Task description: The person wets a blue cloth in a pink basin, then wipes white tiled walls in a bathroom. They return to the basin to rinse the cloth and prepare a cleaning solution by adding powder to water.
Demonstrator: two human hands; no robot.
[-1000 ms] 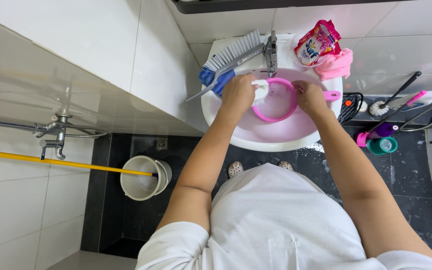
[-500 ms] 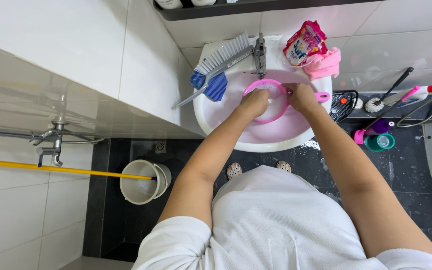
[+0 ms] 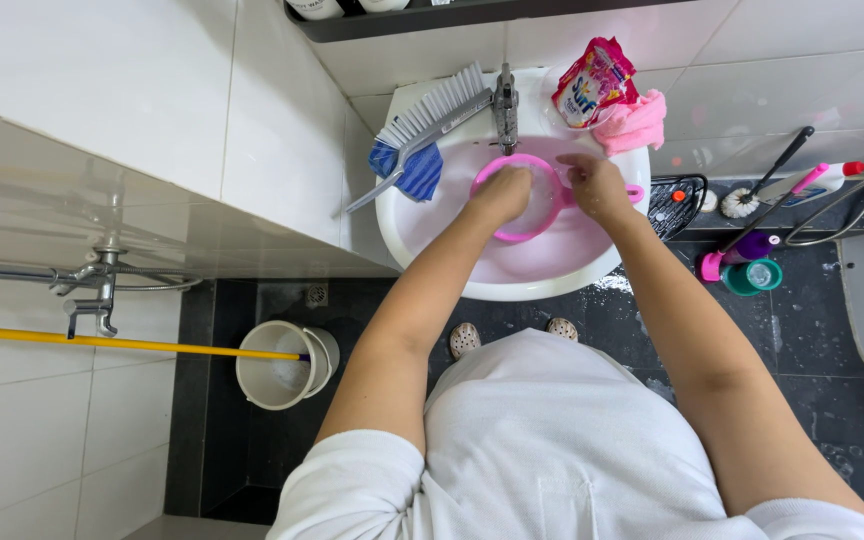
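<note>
White sink (image 3: 422,235), pink scoop (image 3: 512,180), brush (image 3: 432,115), blue cloth (image 3: 414,168).

White short-sleeved shirt (image 3: 552,440), bare forearms, pale perforated clogs (image 3: 465,339).

Light: bright, even | glare: sheen on wall tiles (image 3: 102,90) | focus: sharp (edges bowed, wide-angle)

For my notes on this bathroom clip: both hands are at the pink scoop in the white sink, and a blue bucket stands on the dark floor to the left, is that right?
Not quite: the bucket is white, not blue, as the head view shows. The rest holds: left hand and right hand at the pink scoop in the white sink.
</note>
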